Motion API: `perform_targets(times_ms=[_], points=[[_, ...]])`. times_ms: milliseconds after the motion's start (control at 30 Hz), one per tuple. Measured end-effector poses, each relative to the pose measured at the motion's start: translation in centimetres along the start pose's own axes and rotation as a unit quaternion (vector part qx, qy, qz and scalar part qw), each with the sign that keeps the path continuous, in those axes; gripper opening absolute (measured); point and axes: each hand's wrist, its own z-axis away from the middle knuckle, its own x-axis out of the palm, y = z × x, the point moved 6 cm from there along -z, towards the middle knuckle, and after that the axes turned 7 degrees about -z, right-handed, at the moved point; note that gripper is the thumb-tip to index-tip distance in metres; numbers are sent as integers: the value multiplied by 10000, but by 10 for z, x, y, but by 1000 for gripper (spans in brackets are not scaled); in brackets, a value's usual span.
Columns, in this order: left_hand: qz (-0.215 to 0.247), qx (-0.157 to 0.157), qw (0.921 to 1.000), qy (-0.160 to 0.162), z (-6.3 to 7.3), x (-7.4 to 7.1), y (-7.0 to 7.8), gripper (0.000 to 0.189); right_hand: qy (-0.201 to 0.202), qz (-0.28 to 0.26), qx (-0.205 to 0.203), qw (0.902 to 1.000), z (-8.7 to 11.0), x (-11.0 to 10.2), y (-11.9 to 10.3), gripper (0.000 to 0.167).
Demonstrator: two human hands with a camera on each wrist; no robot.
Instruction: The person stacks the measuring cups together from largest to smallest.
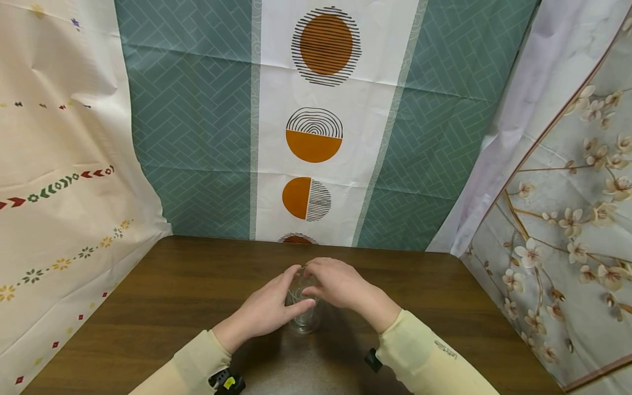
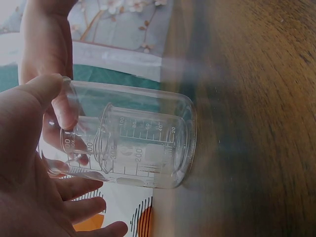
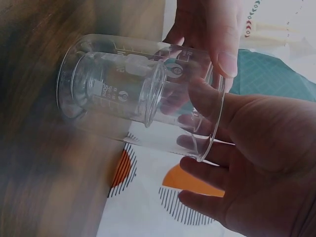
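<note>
A large clear glass beaker stands upright on the table, with smaller beakers nested inside. Through its wall I see a graduated small beaker and its thick rim. My left hand holds the large beaker near its mouth, the thumb at the rim and the fingers spread along the far side. From the other side, my right hand reaches into the mouth. Its thumb and first fingers pinch an inner glass rim, while the other fingers stay outside. Overlapping clear glass blurs the inner outlines.
The brown wooden table extends around the beaker on all sides. Behind it hangs a green and white curtain with orange circles. Patterned cloth borders the left side, and a floral panel the right.
</note>
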Motion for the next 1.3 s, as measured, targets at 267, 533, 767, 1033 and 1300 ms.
perform_targets(times_ms=[267, 533, 767, 1033, 1300], points=[[22, 2, 10000, -6, 0, 0, 0, 100, -56, 41, -15, 10000, -5, 1, -1, 34], [1, -30, 10000, -21, 1, 0, -1, 100, -295, 55, 226, 9993, -9, 4, 0, 35], [-6, -68, 10000, -31, 0, 1, -2, 102, -413, 114, 299, 9986, -12, 6, 1, 33], [-30, -75, 10000, -17, 0, 1, -1, 99, -498, 26, 423, 9979, -14, 7, -1, 30], [-50, -70, 10000, -24, 0, 1, -1, 101, -609, 83, 445, 9971, -17, 7, -2, 29]])
